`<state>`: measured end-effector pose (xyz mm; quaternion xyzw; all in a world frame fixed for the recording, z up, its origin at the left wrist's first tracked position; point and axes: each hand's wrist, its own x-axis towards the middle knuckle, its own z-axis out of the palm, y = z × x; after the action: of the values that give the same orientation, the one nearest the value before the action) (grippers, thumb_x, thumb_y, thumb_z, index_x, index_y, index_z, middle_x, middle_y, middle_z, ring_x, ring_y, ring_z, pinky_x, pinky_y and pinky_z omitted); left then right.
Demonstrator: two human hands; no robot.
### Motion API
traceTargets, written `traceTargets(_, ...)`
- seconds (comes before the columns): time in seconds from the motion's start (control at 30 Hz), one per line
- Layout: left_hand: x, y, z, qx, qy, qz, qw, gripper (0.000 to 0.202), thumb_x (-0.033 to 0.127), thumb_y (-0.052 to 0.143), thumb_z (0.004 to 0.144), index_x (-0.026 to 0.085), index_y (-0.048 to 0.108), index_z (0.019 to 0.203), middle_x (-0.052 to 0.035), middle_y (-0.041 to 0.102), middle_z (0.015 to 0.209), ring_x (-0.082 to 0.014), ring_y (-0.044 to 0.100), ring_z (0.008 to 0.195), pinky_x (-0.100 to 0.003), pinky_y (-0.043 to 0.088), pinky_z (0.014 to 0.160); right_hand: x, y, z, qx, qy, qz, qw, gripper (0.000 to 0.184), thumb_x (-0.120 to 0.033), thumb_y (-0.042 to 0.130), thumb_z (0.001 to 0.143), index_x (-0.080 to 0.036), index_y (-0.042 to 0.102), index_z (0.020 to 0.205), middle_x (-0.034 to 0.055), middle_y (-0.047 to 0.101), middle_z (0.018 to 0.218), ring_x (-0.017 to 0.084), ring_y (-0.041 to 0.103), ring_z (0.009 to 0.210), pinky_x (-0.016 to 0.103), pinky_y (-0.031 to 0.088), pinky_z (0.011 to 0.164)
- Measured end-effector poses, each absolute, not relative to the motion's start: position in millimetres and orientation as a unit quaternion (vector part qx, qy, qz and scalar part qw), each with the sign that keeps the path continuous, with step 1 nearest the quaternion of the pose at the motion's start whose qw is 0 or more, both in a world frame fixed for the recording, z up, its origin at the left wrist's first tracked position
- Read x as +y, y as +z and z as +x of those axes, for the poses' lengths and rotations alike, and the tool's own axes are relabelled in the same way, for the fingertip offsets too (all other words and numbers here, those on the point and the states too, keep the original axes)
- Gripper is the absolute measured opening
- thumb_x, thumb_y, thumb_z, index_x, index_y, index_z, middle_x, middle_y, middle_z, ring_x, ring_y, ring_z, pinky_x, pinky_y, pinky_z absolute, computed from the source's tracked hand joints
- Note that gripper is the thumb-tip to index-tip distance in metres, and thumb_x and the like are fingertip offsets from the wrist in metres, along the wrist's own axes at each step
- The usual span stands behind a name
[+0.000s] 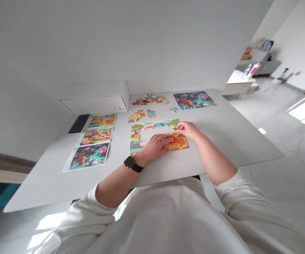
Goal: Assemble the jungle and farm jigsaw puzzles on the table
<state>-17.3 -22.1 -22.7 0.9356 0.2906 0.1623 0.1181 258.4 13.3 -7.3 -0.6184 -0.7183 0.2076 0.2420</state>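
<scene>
A partly joined jigsaw puzzle (135,137) lies on the table in front of me, its border pieces framing a bare patch of tabletop. My left hand (155,146), with a black watch on the wrist, rests flat over the lower edge, fingers stretched out beside the orange lion section (180,141). My right hand (186,129) is at the right side, fingers curled and pinched at a small puzzle piece (174,128) below the green tree corner. The fingertips partly hide that piece. Loose yellow and blue puzzle pieces (141,114) lie just beyond the puzzle.
A heap of reddish pieces (151,99) lies farther back, near a finished dark puzzle (193,100) and a loose blue piece (173,109). To the left are several picture sheets (90,156), a black phone (79,124) and a white box (94,104) by the wall.
</scene>
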Motion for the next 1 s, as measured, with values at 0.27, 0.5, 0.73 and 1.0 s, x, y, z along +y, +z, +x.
traceTargets(0.27,-25,-20,-18,0.301,0.142,0.935,0.120,0.065,0.058,0.070,0.097,0.027,0.064,0.154,-0.0141,0.055,0.162,-0.0377,0.048,0.150,-0.057,0.035,0.129,8,-3,254,-0.712,0.219,-0.643,0.178,0.017,-0.025,0.086,0.081,-0.023,0.074,0.093,-0.0021,0.076,0.084,0.014,0.064,0.071,0.025,0.043,0.070)
traceTargets(0.5,-29,-15,-16,0.306,0.132,0.937,0.109,0.060,0.052,0.065,0.101,0.026,0.063,0.155,-0.0161,0.057,0.160,-0.0369,0.049,0.149,-0.057,0.037,0.128,11,-3,253,-0.715,0.223,-0.641,0.167,0.017,-0.024,0.086,0.081,-0.023,0.073,0.091,-0.0029,0.075,0.082,0.014,0.064,0.071,0.025,0.041,0.065)
traceTargets(0.73,-30,-21,-14,0.314,0.145,0.933,0.100,0.058,0.054,0.067,0.100,0.028,0.066,0.152,-0.0136,0.057,0.160,-0.0359,0.049,0.148,-0.057,0.037,0.128,13,-7,253,-0.719,0.230,-0.629,0.184,0.017,-0.022,0.085,0.080,-0.023,0.072,0.090,-0.0043,0.070,0.076,0.014,0.062,0.068,0.024,0.041,0.064)
traceTargets(1.0,-34,-18,-12,0.326,0.142,0.929,0.099,0.058,0.055,0.065,0.101,0.026,0.066,0.151,-0.0147,0.057,0.159,-0.0358,0.049,0.148,-0.058,0.038,0.127,16,-16,258,-0.728,0.249,-0.601,0.219,0.015,-0.022,0.082,0.078,-0.022,0.072,0.090,-0.0042,0.069,0.076,0.013,0.061,0.068,0.024,0.045,0.067)
